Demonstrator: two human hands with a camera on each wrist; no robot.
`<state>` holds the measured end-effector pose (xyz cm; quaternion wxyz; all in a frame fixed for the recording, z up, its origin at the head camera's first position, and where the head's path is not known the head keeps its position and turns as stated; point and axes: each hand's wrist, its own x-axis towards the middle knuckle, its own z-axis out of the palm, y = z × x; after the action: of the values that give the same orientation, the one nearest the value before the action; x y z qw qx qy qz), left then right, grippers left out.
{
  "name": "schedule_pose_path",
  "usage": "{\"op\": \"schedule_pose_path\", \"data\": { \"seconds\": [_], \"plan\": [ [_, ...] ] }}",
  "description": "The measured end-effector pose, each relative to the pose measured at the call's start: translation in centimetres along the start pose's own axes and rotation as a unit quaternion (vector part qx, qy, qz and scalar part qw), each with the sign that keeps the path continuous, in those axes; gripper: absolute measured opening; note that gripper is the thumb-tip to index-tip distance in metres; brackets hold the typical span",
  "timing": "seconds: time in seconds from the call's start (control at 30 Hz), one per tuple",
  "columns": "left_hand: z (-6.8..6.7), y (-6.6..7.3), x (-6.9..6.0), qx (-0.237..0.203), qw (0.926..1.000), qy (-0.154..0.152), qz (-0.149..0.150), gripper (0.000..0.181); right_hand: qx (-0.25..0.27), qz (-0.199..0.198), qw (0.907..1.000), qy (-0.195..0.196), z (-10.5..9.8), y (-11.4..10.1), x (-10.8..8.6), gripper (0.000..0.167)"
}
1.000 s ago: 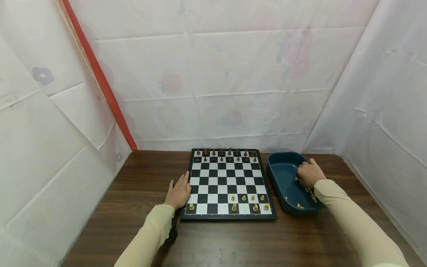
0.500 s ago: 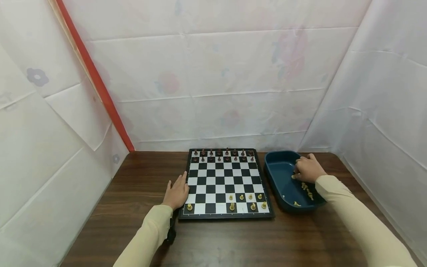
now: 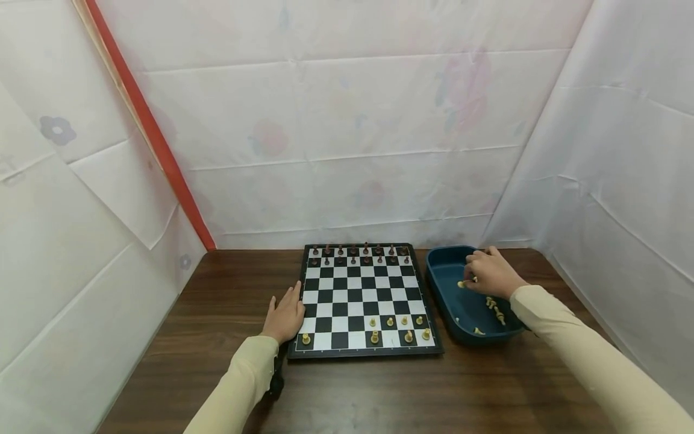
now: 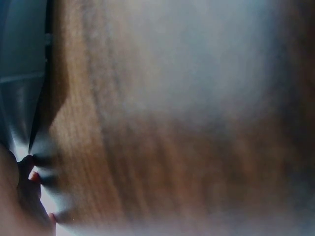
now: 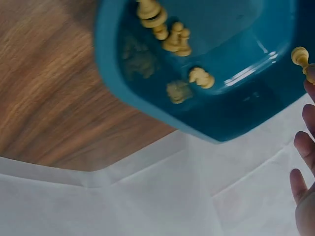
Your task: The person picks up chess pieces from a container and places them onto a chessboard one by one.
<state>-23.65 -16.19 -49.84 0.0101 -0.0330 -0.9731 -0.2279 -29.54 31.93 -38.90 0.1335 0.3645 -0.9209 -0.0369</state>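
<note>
Currently: your left hand [image 3: 284,316], fingers extended, lies at the left edge of the chessboard [image 3: 355,295], probably to steady it; right of the chessboard, your right hand [image 3: 492,274] pinches a pale chess piece [image 5: 299,56] over the blue tray [image 3: 465,306], likely placed close for easy reach.

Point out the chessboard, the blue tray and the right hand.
Chessboard [image 3: 360,296], head view: the bare squares at its middle.
Blue tray [image 3: 465,303], head view: a bare patch of its floor.
Right hand [image 3: 490,274], head view: the back of it.
</note>
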Motion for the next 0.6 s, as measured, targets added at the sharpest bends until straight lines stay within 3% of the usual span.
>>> {"op": "schedule_pose_path", "data": {
  "seconds": [0.6],
  "plan": [
    [-0.2, 0.1, -0.2, 0.003, 1.0000, -0.002, 0.002, 0.056, 0.014, -0.031, 0.9993, 0.017, -2.5, -2.8, 2.0, 0.009]
  ]
}}
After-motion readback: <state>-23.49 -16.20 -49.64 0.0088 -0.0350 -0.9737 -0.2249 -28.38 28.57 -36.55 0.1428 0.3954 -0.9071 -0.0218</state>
